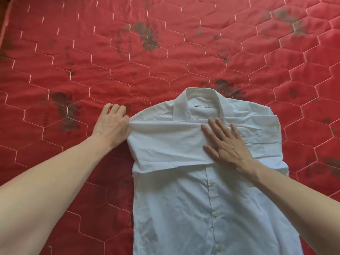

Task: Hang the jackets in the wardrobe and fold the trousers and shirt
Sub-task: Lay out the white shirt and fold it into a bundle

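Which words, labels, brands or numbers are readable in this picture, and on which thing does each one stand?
Neck label inside the collar of the white shirt: small greenish print, too small and blurred to read.
Red quilted mattress: dark printed patterns with a ring of marks that may be lettering, not readable.
No other text shows.

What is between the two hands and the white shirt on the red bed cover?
Nothing visible. The left hand grips the shirt at its shoulder fold, and the right hand lies flat on the folded sleeve.
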`<action>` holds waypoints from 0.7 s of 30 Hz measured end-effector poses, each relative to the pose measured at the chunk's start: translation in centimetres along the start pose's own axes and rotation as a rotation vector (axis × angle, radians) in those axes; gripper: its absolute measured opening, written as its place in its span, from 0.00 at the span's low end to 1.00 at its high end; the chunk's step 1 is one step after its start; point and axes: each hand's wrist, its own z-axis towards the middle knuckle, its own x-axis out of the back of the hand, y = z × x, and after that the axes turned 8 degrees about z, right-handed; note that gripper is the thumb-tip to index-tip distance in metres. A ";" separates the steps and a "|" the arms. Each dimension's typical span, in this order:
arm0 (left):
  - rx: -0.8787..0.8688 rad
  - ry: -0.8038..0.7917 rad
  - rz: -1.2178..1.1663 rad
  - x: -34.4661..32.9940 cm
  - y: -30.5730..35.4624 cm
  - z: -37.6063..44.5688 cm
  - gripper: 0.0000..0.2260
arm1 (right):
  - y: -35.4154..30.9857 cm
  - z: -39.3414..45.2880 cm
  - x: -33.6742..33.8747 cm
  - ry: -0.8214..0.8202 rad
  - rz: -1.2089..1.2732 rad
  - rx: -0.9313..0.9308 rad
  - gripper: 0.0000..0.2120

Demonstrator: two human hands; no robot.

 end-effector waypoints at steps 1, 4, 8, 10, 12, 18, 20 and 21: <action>0.026 -0.003 0.016 -0.4 -0.1 0.3 0.06 | -0.1 0.4 -0.1 0.002 0.007 0.010 0.36; 0.247 -0.018 -0.071 -0.8 1.6 0.2 0.07 | -0.3 0.9 -0.4 0.005 0.037 0.037 0.36; 0.577 0.128 -0.410 0.9 7.5 -0.8 0.17 | -0.2 0.3 -0.7 0.136 0.081 0.058 0.33; 0.434 0.183 -0.445 1.3 11.1 -1.6 0.17 | -0.3 -0.7 -1.2 0.286 0.113 0.049 0.29; 0.219 0.134 -0.451 1.1 14.0 -2.4 0.20 | 0.1 -1.8 -1.7 0.356 0.156 -0.059 0.28; 0.443 -0.178 -0.405 -2.9 12.1 -3.8 0.31 | 6.8 -5.4 -1.6 0.262 0.152 -0.403 0.32; 0.395 -0.183 -0.390 -4.1 10.6 -4.1 0.32 | 8.7 -5.5 -1.5 0.220 0.126 -0.377 0.34; 0.353 -0.190 -0.380 -4.4 10.0 -4.1 0.32 | 9.2 -5.4 -1.4 0.201 0.119 -0.358 0.35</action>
